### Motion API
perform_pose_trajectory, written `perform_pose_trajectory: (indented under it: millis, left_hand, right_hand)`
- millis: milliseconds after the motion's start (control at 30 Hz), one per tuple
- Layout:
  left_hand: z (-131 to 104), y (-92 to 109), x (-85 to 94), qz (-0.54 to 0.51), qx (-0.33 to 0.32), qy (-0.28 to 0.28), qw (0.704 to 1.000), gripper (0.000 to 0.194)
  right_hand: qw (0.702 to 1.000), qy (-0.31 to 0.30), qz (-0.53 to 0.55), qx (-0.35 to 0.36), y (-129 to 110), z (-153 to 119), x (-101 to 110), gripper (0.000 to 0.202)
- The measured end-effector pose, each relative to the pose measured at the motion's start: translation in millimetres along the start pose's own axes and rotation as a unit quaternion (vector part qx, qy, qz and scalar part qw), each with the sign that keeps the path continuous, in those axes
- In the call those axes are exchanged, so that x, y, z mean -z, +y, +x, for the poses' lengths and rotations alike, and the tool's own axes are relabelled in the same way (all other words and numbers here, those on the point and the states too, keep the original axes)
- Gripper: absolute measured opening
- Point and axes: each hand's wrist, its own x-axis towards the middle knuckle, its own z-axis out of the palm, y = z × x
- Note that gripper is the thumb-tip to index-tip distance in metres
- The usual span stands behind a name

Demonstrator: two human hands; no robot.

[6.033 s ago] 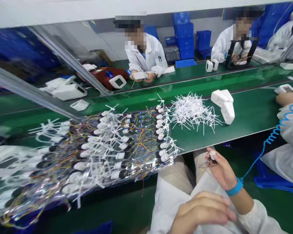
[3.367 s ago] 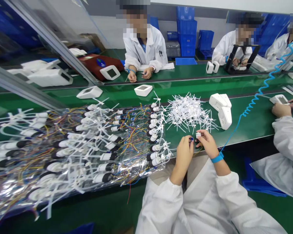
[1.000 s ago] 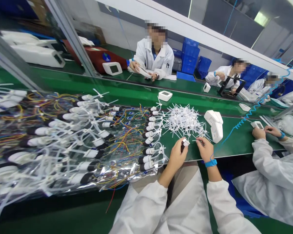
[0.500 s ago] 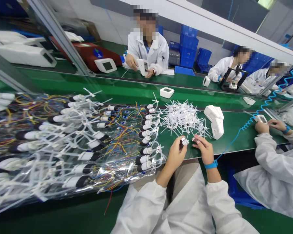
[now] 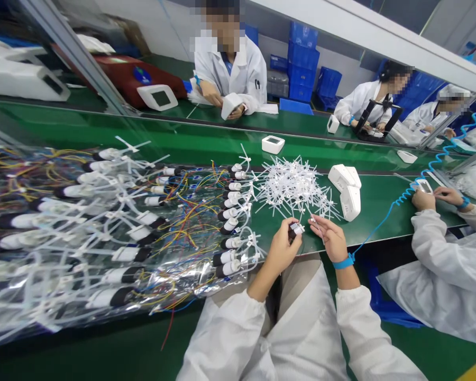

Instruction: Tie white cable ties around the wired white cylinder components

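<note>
My left hand (image 5: 282,244) is closed around a small black-and-white pump-like part (image 5: 296,228), its white end pointing right. A short gap away, my right hand (image 5: 332,239), with a blue wrist strap, pinches a thin pale tube piece (image 5: 314,222). Just beyond both hands lies a tangled heap of white tubing pieces (image 5: 291,182) on the green bench. Left of my left hand, similar black-and-white parts (image 5: 230,267) with white tubes lie in a row, joined to coloured wires (image 5: 190,211). My fingers partly cover what both hands hold.
White device housings (image 5: 349,203) stand right of the heap. A white device with a screen (image 5: 273,144) sits on the green strip behind. Clear plastic sheeting (image 5: 174,275) lies under the wired parts. A coiled blue cord (image 5: 408,197) hangs at right. Co-workers sit opposite and to my right.
The view has shifted slightly. My right hand has turned a little, and the thin tube piece shows more clearly in its fingers. The co-worker opposite has tilted the white device.
</note>
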Motion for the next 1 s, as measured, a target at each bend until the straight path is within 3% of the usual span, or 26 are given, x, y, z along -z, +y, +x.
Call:
perform_pose_trajectory:
  millis: [133, 333, 600, 1000]
  left_hand:
    - [0.3, 1.1, 0.6, -0.005, 0.001, 0.003, 1.0, 0.035]
    - [0.5, 2.2, 2.1, 0.001, 0.012, 0.015, 1.0, 0.036]
    - [3.1, -1.5, 3.7, -0.004, 0.007, 0.031, 0.999, 0.036]
    - [5.2, -3.4, 10.3, 0.044, 0.037, 0.028, 0.998, 0.052]
  right_hand:
    - [1.0, -0.011, 0.018, -0.009, -0.7, 4.2, 5.4, 0.049]
    - [0.999, 0.033, 0.01, -0.008, 0.0, 7.1, 1.9, 0.057]
    - [0.991, 0.127, 0.026, 0.021, 6.3, 8.6, -3.4, 0.037]
    - [0.986, 0.072, 0.147, 0.021, -14.9, -4.4, -12.0, 0.043]
